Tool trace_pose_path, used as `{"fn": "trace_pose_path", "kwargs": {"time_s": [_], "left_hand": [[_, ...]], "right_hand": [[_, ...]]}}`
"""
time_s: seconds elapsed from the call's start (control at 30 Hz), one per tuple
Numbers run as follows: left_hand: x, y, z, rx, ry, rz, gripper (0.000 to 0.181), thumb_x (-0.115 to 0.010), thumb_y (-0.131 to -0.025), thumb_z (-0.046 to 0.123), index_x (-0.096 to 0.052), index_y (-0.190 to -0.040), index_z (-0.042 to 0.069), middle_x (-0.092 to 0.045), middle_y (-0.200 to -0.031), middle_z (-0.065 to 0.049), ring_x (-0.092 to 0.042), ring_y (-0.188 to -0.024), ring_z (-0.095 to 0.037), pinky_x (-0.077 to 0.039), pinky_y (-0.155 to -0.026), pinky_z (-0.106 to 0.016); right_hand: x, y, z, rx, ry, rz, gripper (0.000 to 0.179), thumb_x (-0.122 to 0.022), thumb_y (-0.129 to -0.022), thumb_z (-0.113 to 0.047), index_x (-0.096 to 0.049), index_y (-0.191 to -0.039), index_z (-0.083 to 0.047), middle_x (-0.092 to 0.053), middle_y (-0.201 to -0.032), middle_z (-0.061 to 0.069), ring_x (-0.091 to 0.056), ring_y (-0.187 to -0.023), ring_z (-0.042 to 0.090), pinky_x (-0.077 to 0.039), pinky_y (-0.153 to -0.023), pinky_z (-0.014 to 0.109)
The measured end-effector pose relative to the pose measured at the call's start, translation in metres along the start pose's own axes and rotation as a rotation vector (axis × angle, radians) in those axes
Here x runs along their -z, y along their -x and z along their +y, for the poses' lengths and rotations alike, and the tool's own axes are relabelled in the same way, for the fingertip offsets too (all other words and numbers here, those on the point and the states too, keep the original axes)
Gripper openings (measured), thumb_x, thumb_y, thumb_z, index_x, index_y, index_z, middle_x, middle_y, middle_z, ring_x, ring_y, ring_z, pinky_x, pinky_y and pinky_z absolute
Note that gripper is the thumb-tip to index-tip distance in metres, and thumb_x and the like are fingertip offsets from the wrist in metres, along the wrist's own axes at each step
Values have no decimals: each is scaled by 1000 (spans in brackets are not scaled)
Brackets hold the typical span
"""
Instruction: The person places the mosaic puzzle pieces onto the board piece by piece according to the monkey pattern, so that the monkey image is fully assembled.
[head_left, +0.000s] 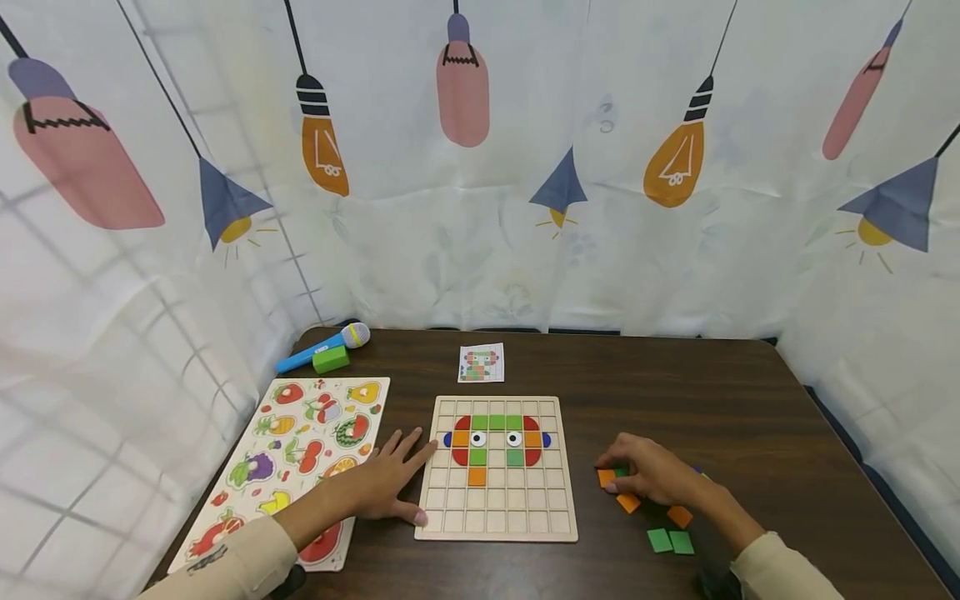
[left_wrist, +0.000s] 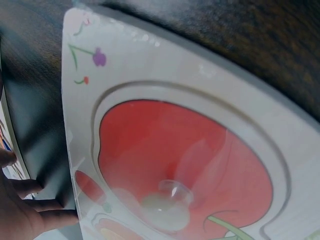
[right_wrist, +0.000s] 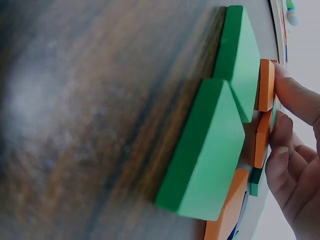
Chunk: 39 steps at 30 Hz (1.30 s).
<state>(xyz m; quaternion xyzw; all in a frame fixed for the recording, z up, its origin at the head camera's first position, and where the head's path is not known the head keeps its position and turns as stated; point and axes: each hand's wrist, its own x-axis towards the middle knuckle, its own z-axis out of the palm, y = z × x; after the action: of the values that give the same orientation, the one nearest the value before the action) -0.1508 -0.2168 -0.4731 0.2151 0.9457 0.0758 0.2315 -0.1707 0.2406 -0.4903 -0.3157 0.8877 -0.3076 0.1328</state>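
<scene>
A wooden grid board (head_left: 495, 522) lies in the middle of the table with a face-like pattern of red, green, orange and blue pieces and two eye tiles. My left hand (head_left: 386, 483) rests at its left edge, fingers spread and thumb on the lower corner. Right of the board, my right hand (head_left: 652, 471) pinches an orange tile (head_left: 606, 478) between thumb and finger, low over the table. Another orange tile (head_left: 628, 502) lies just below it. Two green tiles (right_wrist: 215, 155) and an orange tile (head_left: 679, 517) lie nearer the wrist; other tiles are partly hidden by the hand.
A fruit puzzle board (head_left: 258, 492) lies at the left, partly under my left forearm. Behind the grid board is a small pattern card (head_left: 482, 375). A toy microphone (head_left: 318, 352) and a green block (head_left: 331, 359) sit at the back left. Printed curtains surround the table.
</scene>
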Motion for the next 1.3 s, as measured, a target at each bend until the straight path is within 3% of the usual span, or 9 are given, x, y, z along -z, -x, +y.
{"fn": "trace_pose_path", "kwargs": {"time_s": [0.4, 0.63, 0.87, 1.3], "left_hand": [[2, 2, 2, 3, 21, -1, 106, -70, -78, 69, -25, -160, 21, -15, -166, -21, -16, -149, -54, -30, -111, -70], [2, 1, 3, 19, 26, -6, 107, -72, -76, 69, -26, -160, 22, -16, -166, -21, -16, -149, -53, -30, -111, -69], [3, 1, 4, 17, 40, -2, 107, -73, -76, 67, -26, -160, 20, -17, -165, -22, -16, -149, -54, -31, -110, -70], [3, 1, 1, -4, 44, 1, 107, -72, -77, 67, -26, -160, 17, -16, -165, -23, -16, -148, -56, -30, -109, -72]], "right_hand": [[-4, -5, -2, 39, -3, -10, 19, -72, -93, -32, -64, -108, -22, -63, -102, -10, -57, -88, 4, -49, -72, 25], [-9, -10, -7, 22, -37, 0, 16, -68, -97, -29, -62, -110, -20, -63, -94, -11, -52, -73, 0, -46, -62, 22], [-11, -19, -21, -16, -32, -23, 23, -65, -99, -29, -67, -120, -19, -63, -96, -11, -48, -67, 1, -44, -60, 22], [-30, -43, -44, 29, -105, 1, 23, -77, -89, -31, -69, -105, -16, -55, -78, -11, -46, -62, -1, -42, -57, 19]]}}
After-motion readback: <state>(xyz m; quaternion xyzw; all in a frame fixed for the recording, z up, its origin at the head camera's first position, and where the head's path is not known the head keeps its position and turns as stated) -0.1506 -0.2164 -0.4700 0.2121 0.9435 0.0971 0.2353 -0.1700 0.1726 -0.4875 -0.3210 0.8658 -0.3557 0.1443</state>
